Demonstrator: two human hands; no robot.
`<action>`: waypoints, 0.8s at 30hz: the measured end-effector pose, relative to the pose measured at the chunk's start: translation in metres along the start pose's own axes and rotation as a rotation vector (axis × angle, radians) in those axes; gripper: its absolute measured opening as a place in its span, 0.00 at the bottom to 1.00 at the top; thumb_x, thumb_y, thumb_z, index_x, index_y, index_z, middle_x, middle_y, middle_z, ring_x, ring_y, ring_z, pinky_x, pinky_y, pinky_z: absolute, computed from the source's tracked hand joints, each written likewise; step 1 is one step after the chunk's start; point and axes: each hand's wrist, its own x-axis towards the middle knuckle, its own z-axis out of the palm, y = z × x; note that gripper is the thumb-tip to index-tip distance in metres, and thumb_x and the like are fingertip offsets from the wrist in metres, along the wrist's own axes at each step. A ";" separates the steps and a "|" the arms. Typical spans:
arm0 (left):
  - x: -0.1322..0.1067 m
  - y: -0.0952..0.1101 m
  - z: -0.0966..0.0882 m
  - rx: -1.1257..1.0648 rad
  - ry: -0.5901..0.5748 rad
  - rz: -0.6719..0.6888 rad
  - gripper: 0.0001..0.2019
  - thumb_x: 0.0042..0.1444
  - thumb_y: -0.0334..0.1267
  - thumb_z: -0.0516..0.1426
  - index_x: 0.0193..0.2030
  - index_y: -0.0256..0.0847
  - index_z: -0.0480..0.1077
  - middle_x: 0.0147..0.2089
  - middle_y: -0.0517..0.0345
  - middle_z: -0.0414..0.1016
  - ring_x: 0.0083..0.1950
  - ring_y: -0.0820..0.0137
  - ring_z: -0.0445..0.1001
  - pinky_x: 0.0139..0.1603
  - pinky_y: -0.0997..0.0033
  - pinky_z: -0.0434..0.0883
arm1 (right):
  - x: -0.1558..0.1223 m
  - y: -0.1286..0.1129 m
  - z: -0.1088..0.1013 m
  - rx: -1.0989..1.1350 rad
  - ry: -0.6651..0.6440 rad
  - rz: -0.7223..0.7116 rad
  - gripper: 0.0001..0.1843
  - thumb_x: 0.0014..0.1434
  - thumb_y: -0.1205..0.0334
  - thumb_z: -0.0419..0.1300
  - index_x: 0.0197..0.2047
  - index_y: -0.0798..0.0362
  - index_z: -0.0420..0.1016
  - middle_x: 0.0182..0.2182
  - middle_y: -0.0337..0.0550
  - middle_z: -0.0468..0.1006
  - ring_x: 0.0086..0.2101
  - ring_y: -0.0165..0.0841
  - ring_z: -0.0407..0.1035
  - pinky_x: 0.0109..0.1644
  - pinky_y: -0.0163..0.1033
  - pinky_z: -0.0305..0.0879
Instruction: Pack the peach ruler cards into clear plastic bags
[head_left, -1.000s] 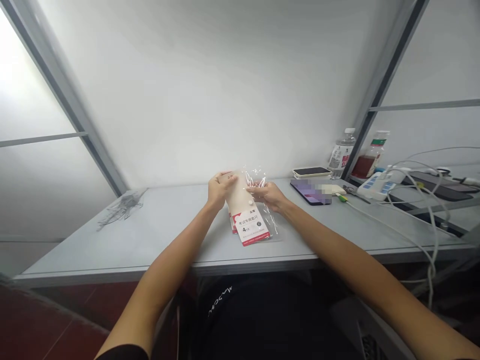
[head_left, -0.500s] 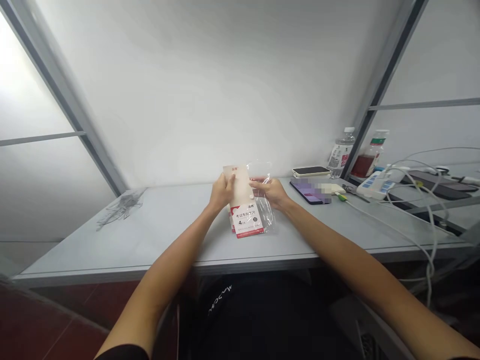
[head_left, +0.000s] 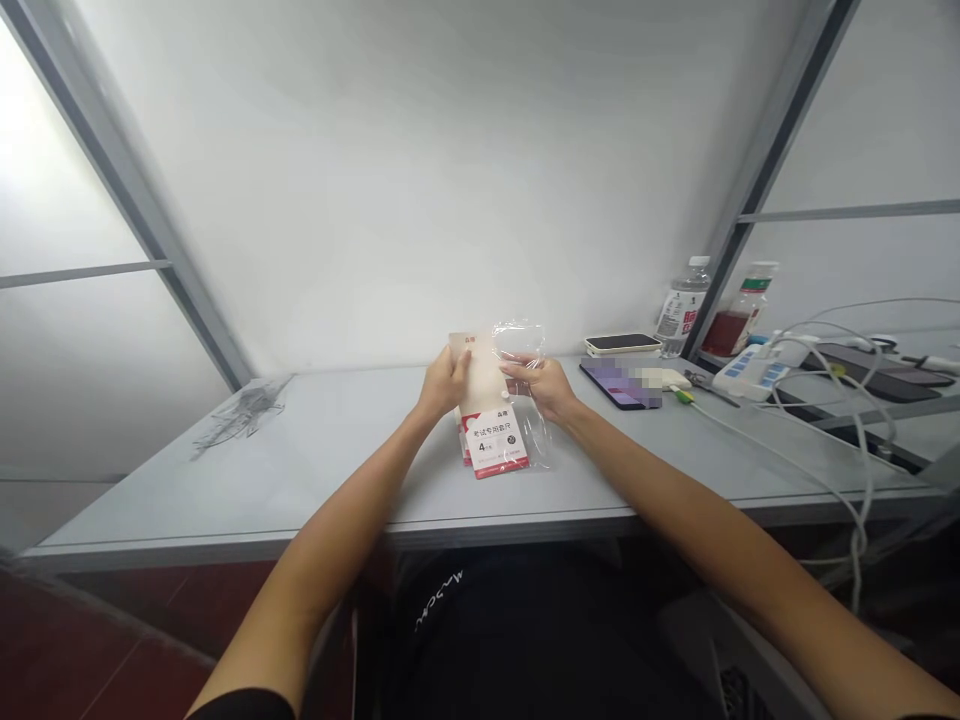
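My left hand [head_left: 445,384] is closed on the left edge of a cream cardboard sleeve [head_left: 485,375], thumb across its front. Its lower part is a red and white label [head_left: 495,445] with Chinese print for an exam ruler set and a "4"; a second red edge peeks out behind. My right hand [head_left: 549,386] pinches a clear plastic bag [head_left: 535,440], which shows along the sleeve's right side, and its fingertips reach the sleeve's right edge. Whether the sleeve lies partly inside the bag I cannot tell. Both are held upright and tilted above the desk.
On the right of the grey desk [head_left: 337,440] lie a purple-screened phone [head_left: 619,385] and another phone [head_left: 622,344]. Behind them stand a water bottle [head_left: 681,308] and a bottle of red liquid [head_left: 739,315]. A white power strip [head_left: 761,370] trails cables. Crumpled clear plastic [head_left: 244,412] lies far left.
The sleeve and label have shifted very slightly down and right. Both hands keep nearly the same place and grip.
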 end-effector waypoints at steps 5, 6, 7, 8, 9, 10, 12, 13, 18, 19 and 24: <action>0.000 -0.002 0.003 0.012 -0.031 0.023 0.14 0.57 0.47 0.48 0.38 0.40 0.68 0.40 0.52 0.74 0.40 0.64 0.71 0.40 0.66 0.65 | -0.002 0.001 0.001 0.054 -0.040 0.039 0.19 0.39 0.65 0.70 0.38 0.55 0.76 0.26 0.38 0.78 0.24 0.29 0.72 0.29 0.36 0.71; -0.001 -0.002 0.003 0.007 -0.040 0.025 0.14 0.57 0.47 0.49 0.38 0.40 0.67 0.40 0.52 0.74 0.40 0.64 0.71 0.40 0.67 0.65 | -0.003 0.001 0.002 0.064 -0.049 0.048 0.19 0.39 0.66 0.70 0.38 0.55 0.76 0.26 0.39 0.78 0.25 0.29 0.72 0.30 0.36 0.71; -0.002 -0.002 0.004 0.003 -0.055 0.025 0.14 0.57 0.47 0.49 0.39 0.40 0.67 0.40 0.52 0.74 0.40 0.64 0.71 0.40 0.67 0.65 | -0.003 0.001 0.002 0.068 -0.061 0.059 0.19 0.38 0.66 0.70 0.36 0.56 0.76 0.26 0.39 0.78 0.26 0.30 0.72 0.31 0.36 0.71; -0.003 -0.003 0.005 0.001 -0.072 0.021 0.14 0.57 0.47 0.49 0.39 0.40 0.67 0.40 0.52 0.74 0.40 0.64 0.71 0.39 0.67 0.65 | -0.003 0.002 0.003 0.065 -0.077 0.070 0.18 0.37 0.66 0.71 0.35 0.56 0.76 0.26 0.39 0.78 0.26 0.30 0.72 0.31 0.36 0.71; -0.004 -0.002 0.006 0.003 -0.091 0.015 0.14 0.57 0.48 0.49 0.38 0.40 0.67 0.39 0.52 0.74 0.39 0.63 0.71 0.39 0.66 0.65 | -0.004 0.002 0.003 0.054 -0.097 0.080 0.17 0.36 0.65 0.71 0.33 0.56 0.76 0.27 0.40 0.79 0.27 0.30 0.72 0.31 0.36 0.70; -0.005 -0.002 0.007 0.006 -0.104 0.010 0.15 0.57 0.49 0.49 0.38 0.41 0.67 0.38 0.52 0.74 0.39 0.63 0.71 0.38 0.66 0.66 | -0.004 0.002 0.004 0.039 -0.111 0.090 0.16 0.36 0.65 0.71 0.31 0.56 0.76 0.27 0.40 0.79 0.27 0.31 0.72 0.30 0.35 0.70; -0.007 -0.001 0.008 -0.018 -0.092 -0.003 0.16 0.56 0.51 0.49 0.39 0.41 0.67 0.38 0.53 0.74 0.39 0.63 0.71 0.39 0.66 0.66 | -0.004 0.003 0.005 0.021 -0.137 0.102 0.15 0.35 0.64 0.71 0.29 0.56 0.76 0.28 0.41 0.79 0.27 0.32 0.73 0.30 0.35 0.70; -0.008 0.000 0.009 -0.062 -0.078 -0.012 0.16 0.55 0.52 0.50 0.40 0.42 0.67 0.40 0.53 0.74 0.40 0.64 0.71 0.40 0.66 0.66 | -0.005 0.002 0.005 0.028 -0.149 0.098 0.15 0.35 0.63 0.71 0.29 0.56 0.76 0.28 0.41 0.79 0.28 0.32 0.73 0.31 0.36 0.71; -0.006 0.007 0.004 -0.500 -0.257 -0.161 0.18 0.55 0.50 0.52 0.47 0.42 0.64 0.45 0.51 0.72 0.41 0.67 0.72 0.38 0.68 0.69 | -0.004 -0.005 0.002 0.109 -0.172 0.053 0.16 0.35 0.63 0.71 0.30 0.56 0.76 0.28 0.43 0.79 0.29 0.35 0.74 0.35 0.39 0.72; -0.005 0.008 0.002 -0.566 -0.340 -0.186 0.18 0.54 0.49 0.53 0.47 0.41 0.65 0.44 0.51 0.73 0.40 0.67 0.73 0.38 0.68 0.69 | -0.004 -0.007 0.001 0.116 -0.174 0.054 0.15 0.36 0.62 0.71 0.30 0.56 0.76 0.28 0.43 0.79 0.29 0.35 0.74 0.34 0.40 0.72; -0.002 0.012 -0.013 -0.710 -0.583 -0.261 0.17 0.47 0.46 0.60 0.41 0.37 0.71 0.40 0.49 0.75 0.38 0.69 0.73 0.40 0.67 0.70 | -0.004 -0.017 -0.004 0.086 -0.144 0.072 0.13 0.36 0.63 0.71 0.28 0.56 0.75 0.26 0.41 0.79 0.27 0.32 0.73 0.31 0.36 0.70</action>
